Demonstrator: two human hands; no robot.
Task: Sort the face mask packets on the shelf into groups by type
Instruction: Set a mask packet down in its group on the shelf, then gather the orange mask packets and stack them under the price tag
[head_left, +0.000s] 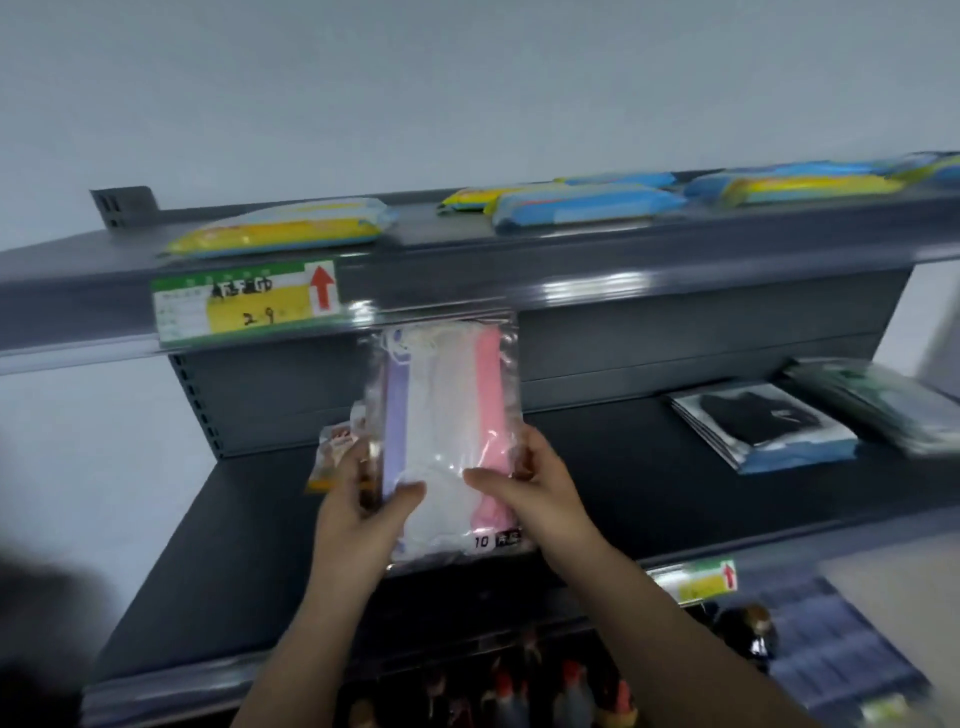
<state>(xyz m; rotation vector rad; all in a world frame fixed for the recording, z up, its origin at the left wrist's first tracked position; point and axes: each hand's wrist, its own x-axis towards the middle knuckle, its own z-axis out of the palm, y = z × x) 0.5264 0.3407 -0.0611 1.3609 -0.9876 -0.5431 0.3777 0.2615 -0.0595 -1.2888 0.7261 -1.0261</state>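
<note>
The dark grey middle shelf carries a stack of black mask packets and a green packet at frame right, while the upper shelf carries yellow packets and blue packets along its top.

Glossy clear plastic packet of cloth-like masks; matt dark metal shelf.
</note>
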